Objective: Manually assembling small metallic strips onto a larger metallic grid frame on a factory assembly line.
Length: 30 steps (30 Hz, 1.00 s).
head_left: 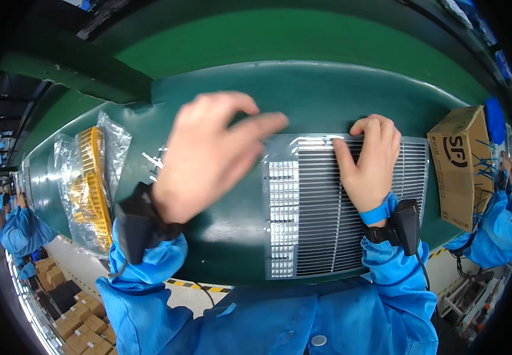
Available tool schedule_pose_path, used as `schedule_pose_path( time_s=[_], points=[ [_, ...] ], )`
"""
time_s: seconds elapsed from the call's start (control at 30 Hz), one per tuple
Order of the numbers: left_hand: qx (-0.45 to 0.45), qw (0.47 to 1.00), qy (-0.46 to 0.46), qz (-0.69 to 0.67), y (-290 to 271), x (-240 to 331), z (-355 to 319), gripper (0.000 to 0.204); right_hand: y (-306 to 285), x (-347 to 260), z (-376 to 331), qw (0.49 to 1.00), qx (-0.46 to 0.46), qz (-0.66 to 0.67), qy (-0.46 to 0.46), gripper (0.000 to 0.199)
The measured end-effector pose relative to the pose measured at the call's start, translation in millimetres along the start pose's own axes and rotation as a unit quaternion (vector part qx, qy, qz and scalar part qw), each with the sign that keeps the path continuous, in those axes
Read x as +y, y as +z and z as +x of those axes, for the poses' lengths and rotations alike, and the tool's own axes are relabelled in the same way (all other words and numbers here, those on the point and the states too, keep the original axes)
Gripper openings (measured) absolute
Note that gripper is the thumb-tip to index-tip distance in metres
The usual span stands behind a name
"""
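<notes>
A flat grey slatted grille panel (327, 231) lies in a clear plastic bag on the green conveyor belt (226, 231) in front of me. My right hand (371, 163) rests on its upper right part, fingers curled over the far edge of the bag. My left hand (208, 154) hovers above the belt just left of the panel, fingers apart and stretched toward the bag's upper left corner, holding nothing. Both wrists carry black devices on straps over blue sleeves.
A yellow ribbed part in a clear bag (90, 183) lies on the belt at the left. A brown cardboard box (463, 165) sits at the right, next to a person's blue sleeve (498, 228). Other workers in blue (16, 228) and stacked cartons (81, 322) are at lower left.
</notes>
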<state>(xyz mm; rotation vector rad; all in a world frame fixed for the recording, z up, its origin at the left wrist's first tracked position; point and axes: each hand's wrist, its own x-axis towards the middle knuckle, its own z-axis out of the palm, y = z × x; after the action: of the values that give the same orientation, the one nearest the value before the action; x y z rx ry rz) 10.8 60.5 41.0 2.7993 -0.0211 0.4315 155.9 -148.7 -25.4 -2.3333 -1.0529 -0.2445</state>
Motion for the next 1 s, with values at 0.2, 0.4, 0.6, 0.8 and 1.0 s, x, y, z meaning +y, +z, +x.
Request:
schedule_pose_path(
  time_s=[0.2,0.4,0.6,0.8,1.0],
  points=[
    [-0.016,0.983,-0.182,-0.033,-35,-45,-20,0.012,2,5,-2,1.0,0.005,0.024,0.011,0.026],
    [-0.084,0.966,-0.244,0.006,-12,-32,-28,0.015,1,3,-2,0.999,0.014,0.035,0.01,0.026],
    [-0.06,0.968,-0.24,0.04,5,-31,-33,0.014,1,3,-4,0.999,0.023,0.033,0.005,0.026],
    [-0.063,0.949,-0.309,0.003,-1,-24,-27,0.014,1,3,-4,0.999,0.03,0.038,0.005,0.027],
    [-0.093,0.953,-0.289,0.003,-3,-29,-27,0.014,-1,2,-3,0.998,0.034,0.042,0.005,0.027]
  ],
)
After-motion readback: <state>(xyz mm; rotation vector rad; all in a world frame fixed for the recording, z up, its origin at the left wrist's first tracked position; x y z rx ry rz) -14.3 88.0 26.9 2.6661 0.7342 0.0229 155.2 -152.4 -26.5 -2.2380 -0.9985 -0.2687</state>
